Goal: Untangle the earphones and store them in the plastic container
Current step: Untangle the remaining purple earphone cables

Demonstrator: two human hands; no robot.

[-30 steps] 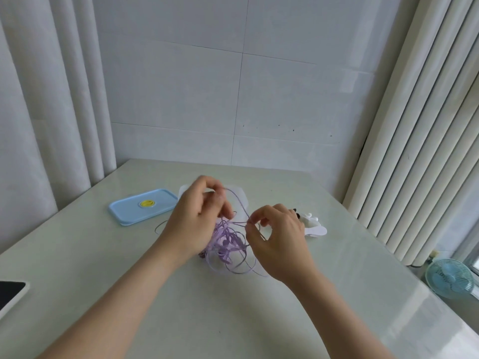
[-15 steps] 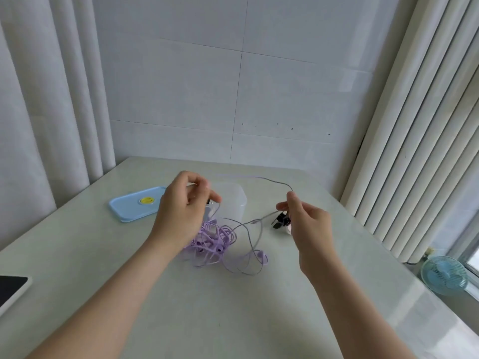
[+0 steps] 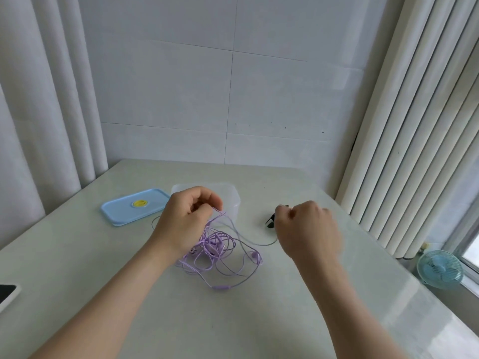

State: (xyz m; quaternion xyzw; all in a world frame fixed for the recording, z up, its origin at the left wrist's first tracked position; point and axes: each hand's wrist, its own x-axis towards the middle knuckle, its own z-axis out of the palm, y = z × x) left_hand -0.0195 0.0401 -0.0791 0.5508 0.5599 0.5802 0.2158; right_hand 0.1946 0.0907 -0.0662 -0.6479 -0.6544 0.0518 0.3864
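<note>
hands: two, left hand [image 3: 186,218] and right hand [image 3: 308,229]
earphones: one tangle [image 3: 220,247] of purple cords and a grey cord; number of sets cannot be told
container: one [image 3: 233,195]
lid: one [image 3: 134,206], blue
phone: one [image 3: 7,294], cut off by the left edge
fan: one [image 3: 439,269]
black object: one [image 3: 270,221], partly hidden behind the right hand
table: one [image 3: 233,320]
curtains: two, left curtain [image 3: 39,99] and right curtain [image 3: 414,125]

Head camera looks forward and down, close over table [image 3: 233,320].
</note>
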